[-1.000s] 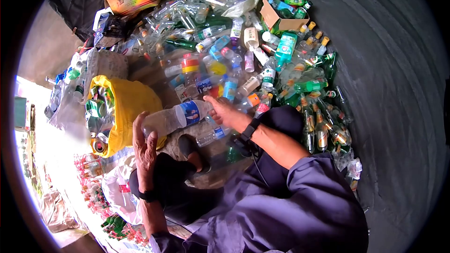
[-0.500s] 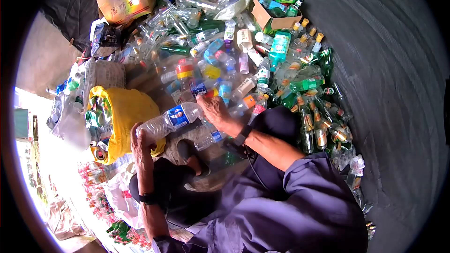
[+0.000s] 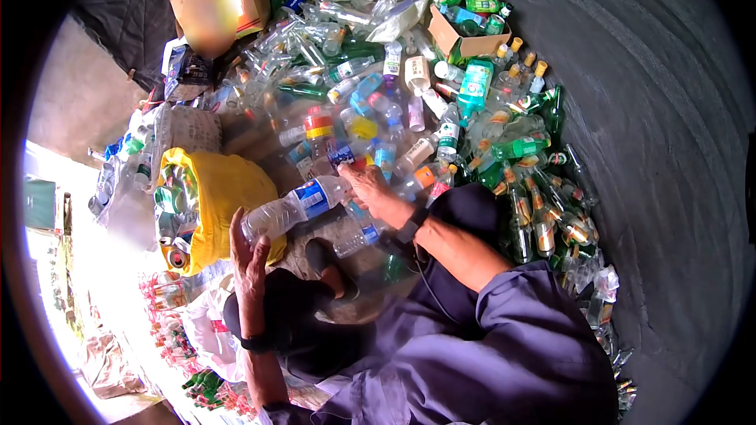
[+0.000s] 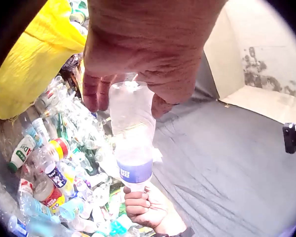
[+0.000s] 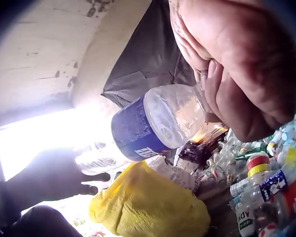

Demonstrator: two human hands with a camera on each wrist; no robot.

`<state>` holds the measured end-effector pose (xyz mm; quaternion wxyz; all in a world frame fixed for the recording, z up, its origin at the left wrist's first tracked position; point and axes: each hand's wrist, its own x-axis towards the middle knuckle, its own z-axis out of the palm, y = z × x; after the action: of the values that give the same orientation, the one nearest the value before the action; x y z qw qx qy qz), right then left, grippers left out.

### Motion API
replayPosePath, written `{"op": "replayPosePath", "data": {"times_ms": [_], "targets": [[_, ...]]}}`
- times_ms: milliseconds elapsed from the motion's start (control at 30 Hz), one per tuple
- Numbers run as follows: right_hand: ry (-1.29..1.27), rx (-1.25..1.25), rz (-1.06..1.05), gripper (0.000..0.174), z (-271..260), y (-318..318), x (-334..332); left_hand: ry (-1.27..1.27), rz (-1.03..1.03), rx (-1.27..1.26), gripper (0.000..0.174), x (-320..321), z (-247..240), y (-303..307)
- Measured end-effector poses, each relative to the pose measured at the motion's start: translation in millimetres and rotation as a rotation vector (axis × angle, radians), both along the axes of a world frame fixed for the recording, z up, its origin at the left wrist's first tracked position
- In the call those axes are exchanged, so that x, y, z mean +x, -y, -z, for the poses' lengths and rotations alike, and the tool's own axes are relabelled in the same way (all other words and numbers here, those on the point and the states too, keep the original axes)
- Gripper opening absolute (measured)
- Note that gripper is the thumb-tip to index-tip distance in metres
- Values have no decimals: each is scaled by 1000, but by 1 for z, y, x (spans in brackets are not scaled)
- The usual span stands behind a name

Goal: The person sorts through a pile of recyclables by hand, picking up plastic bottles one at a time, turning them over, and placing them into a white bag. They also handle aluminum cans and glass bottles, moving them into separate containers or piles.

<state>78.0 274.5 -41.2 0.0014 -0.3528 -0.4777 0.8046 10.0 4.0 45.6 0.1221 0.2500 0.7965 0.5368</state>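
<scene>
A large clear plastic bottle with a blue label [image 3: 312,198] lies slantwise between the two hands. My right hand [image 3: 376,194] grips its neck end; the right wrist view shows curled fingers of that hand [image 5: 239,74] around the neck of the bottle [image 5: 138,129]. At the base end is my left hand [image 3: 249,267], its fingers and thumb extended and apart. In the left wrist view, fingers and thumb of this hand [image 4: 150,42] stand on either side of the bottle's base [image 4: 132,106]; contact is hard to tell.
A yellow sack [image 3: 232,201] of cans stands beside the left hand. Bottles [image 3: 315,90] are heaped ahead and to the right, around an open carton [image 3: 476,45]. Another clear bottle [image 3: 354,238] lies near the shoe [image 3: 327,264]. A cardboard box [image 3: 209,8] sits at the far left.
Half a second ago the left fingers were bent against the bottle's base; now they are extended and spread. The right hand still grips the neck, and the bottle has barely moved between the hands.
</scene>
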Motion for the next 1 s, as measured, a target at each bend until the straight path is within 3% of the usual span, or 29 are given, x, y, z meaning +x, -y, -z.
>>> {"op": "replayPosePath", "data": {"times_ms": [67,133,333,433,500,533,667,733,767,800,867,933,1000], "targets": [[13,-14,2,32,11,3,-3,-101,24,36,75,-2,8,3],[23,-30,4,36,12,6,-3,65,36,106,74,7,0,1],[-49,92,-41,39,6,3,5,203,-77,43,59,11,-4,10],[-140,272,-13,27,25,4,-3,225,-115,-27,50,12,-4,11],[-526,1798,59,13,47,0,-17,353,-146,-18,51,11,0,15],[-531,1797,60,13,46,-1,-17,484,-175,-9,52,11,0,16],[-496,1618,-171,14,44,-7,-14,418,-163,-55,60,18,7,17],[-387,629,-44,23,53,2,-15,436,-170,-58,60,16,9,22],[-445,605,143,33,60,9,-20,279,-131,-71,60,19,8,20],[-454,605,137,33,48,11,-16,121,-92,-84,62,22,7,17],[-149,181,114,31,9,10,-2,188,-74,-64,70,30,-9,13],[-184,183,123,31,12,10,-1,-163,-54,-138,76,33,-12,12],[-97,52,-27,34,7,8,1,-153,-64,-134,74,33,-13,12]]}}
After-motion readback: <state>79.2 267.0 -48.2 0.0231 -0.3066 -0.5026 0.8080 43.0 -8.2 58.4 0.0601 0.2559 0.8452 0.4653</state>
